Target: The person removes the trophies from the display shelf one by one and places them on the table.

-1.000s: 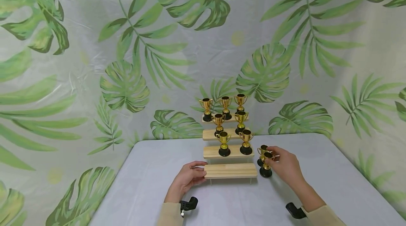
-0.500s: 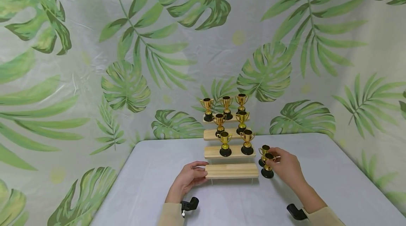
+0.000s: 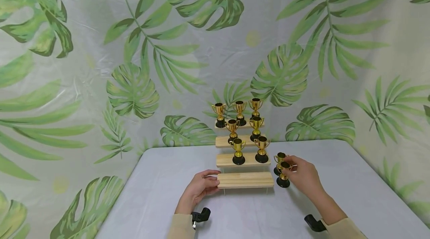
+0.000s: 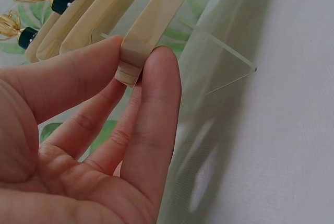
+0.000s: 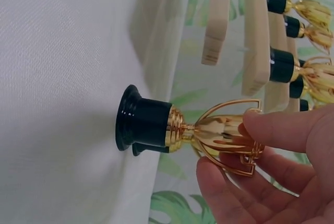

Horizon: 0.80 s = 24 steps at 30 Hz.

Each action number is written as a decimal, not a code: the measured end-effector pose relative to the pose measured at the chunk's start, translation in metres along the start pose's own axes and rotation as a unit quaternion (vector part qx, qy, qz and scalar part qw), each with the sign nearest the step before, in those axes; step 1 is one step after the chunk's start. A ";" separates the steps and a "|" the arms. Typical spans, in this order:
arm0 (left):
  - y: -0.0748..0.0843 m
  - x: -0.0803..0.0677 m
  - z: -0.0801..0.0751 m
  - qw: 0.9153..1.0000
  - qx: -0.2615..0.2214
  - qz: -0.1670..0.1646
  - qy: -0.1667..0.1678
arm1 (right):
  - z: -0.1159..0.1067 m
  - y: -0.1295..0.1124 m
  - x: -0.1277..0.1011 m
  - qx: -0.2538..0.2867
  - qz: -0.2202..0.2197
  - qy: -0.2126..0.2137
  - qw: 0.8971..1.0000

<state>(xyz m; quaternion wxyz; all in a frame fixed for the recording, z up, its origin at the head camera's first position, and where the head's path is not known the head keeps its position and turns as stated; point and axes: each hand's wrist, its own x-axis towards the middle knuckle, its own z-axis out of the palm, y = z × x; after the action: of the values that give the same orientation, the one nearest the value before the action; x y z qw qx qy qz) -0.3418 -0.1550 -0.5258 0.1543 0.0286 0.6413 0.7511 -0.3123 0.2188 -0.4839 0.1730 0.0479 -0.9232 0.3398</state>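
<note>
A four-step wooden stand [image 3: 244,180] rests on the grey table [image 3: 158,194]. Its upper three steps carry several small gold trophies [image 3: 238,151] with black bases; the lowest step is bare. My left hand [image 3: 213,182] grips the left end of the lowest step, and in the left wrist view the left hand [image 4: 138,57] pinches the slat [image 4: 156,15] between thumb and fingers. Just right of the stand, my right hand [image 3: 289,168] pinches the cup of a gold trophy [image 3: 283,179] whose base sits on the table. The right wrist view shows that trophy [image 5: 148,126] and the right hand [image 5: 229,148] on its cup.
A second loose trophy [image 3: 279,158] stands on the table directly behind the held one. Clear acrylic supports [image 4: 224,62] hold up the steps. A leaf-print cloth [image 3: 134,82] hangs behind and beside the table. The table's front edge lies near my sleeves.
</note>
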 end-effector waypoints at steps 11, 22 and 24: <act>0.000 0.001 0.001 1.000 0.002 0.000 0.003 | 0.000 0.002 -0.001 0.002 -0.013 0.001 1.000; 0.000 0.001 0.002 1.000 0.000 0.002 0.002 | 0.001 0.004 -0.002 -0.002 -0.014 -0.005 1.000; 0.001 0.000 0.001 1.000 0.001 0.003 0.002 | 0.001 0.005 -0.002 -0.002 -0.014 -0.005 1.000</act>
<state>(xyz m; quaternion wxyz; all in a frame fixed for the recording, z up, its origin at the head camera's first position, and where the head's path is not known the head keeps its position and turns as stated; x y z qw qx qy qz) -0.3421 -0.1538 -0.5251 0.1512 0.0290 0.6421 0.7510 -0.3115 0.2216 -0.4889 0.1727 0.0619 -0.9242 0.3349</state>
